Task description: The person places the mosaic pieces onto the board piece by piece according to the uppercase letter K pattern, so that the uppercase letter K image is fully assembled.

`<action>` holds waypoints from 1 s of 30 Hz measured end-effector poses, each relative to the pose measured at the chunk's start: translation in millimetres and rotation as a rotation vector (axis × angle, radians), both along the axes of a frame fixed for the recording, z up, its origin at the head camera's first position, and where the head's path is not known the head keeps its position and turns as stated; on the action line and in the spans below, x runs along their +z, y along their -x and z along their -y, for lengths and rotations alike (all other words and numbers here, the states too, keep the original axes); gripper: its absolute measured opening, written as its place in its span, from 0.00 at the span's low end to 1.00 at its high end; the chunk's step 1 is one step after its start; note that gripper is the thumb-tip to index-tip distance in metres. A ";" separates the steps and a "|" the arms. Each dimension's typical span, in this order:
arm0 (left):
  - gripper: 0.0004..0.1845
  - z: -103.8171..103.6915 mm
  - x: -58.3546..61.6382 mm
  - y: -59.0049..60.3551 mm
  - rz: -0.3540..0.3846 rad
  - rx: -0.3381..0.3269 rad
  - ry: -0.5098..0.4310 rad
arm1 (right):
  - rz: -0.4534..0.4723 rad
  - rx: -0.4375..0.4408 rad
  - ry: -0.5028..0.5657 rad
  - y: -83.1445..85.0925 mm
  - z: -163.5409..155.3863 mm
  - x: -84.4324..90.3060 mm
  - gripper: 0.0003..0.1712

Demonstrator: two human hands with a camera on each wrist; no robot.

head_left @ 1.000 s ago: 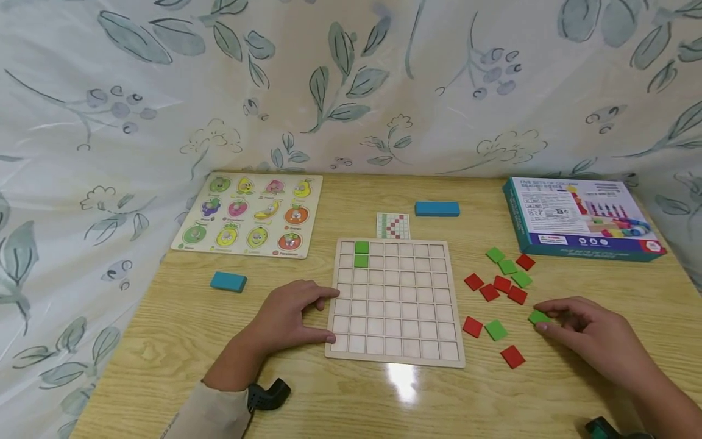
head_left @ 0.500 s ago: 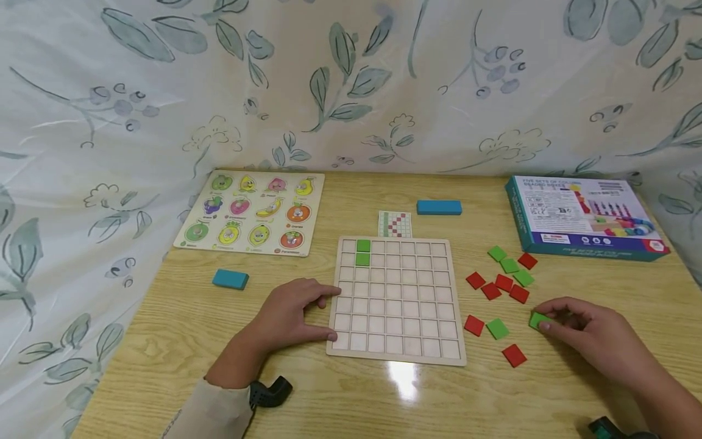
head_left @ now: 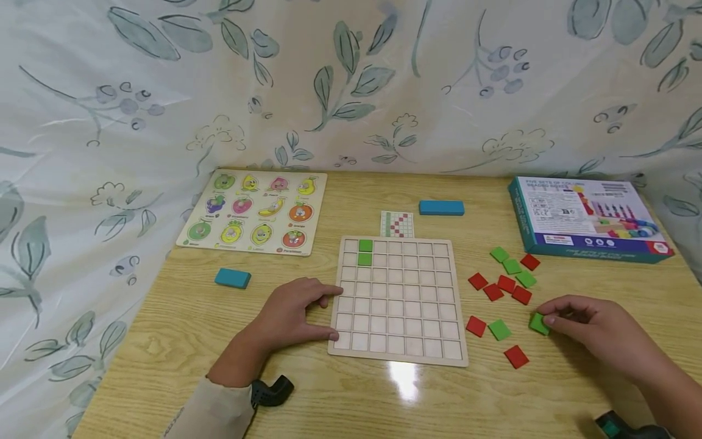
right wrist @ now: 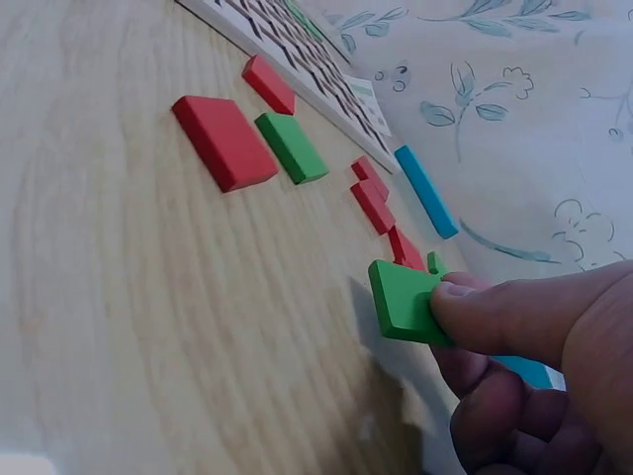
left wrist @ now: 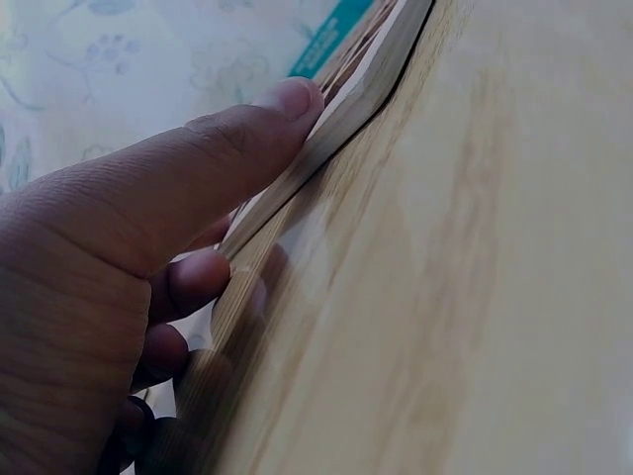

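Along the left edge of the grid board point(head_left: 395, 292), our left hand point(head_left: 286, 311) has its grip spread, index finger and thumb both reaching out to touch the rim. Over to the right of the loose stuff, our right hand point(head_left: 593, 332) is pinching a green tile point(head_left: 538, 325) between thumb and fingers, just beside another green one. Room-wise, we've got a narrow strip of table point(head_left: 307, 396) between the board's right edge and the nearest tiles, plus a broad stretch of wood on our side of it. Far side's tighter: a picture card point(head_left: 397, 224) sits right at the board's back edge, and the floral sheet point(head_left: 329, 91) rises behind the table's rear edge. Now the count: seven by seven cells, with two placed green tiles point(head_left: 365, 245) in the top two cells of the second column. Loose on the table we get four green tiles point(head_left: 499, 330) and seven red tiles point(head_left: 516, 356), eight in the far bunch and three nearer us. Then two blue blocks point(head_left: 441, 208), one fruit board point(head_left: 255, 218) with twelve fruits, and one box point(head_left: 592, 213) back right.
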State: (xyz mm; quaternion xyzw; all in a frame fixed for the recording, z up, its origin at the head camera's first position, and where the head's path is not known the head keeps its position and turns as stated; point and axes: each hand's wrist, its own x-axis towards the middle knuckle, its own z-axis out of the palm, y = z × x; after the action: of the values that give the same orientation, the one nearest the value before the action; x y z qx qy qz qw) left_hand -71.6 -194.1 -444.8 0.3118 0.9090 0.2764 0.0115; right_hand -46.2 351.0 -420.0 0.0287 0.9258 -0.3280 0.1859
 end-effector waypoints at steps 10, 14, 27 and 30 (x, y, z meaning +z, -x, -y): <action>0.37 0.1 1.5 -0.8 -0.008 -0.007 -0.020 | -0.057 0.032 0.005 11.3 16.3 13.6 0.17; 0.37 0.3 2.2 -0.9 -0.002 -0.011 -0.015 | -0.063 0.046 0.033 14.4 26.8 16.7 0.17; 0.37 1.5 -1.7 0.3 0.013 -0.007 -0.010 | -0.094 0.093 0.076 29.6 57.4 22.3 0.17; 0.37 1.2 -0.4 0.2 0.017 -0.006 -0.008 | -0.106 0.101 0.099 32.3 64.3 21.9 0.15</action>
State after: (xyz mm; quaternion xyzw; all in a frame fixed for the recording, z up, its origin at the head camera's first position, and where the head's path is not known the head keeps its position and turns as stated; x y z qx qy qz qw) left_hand -71.8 -195.4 -445.2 0.3124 0.9067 0.2827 0.0190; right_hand -78.5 286.7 -398.1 -0.0449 0.9171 -0.3648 0.1542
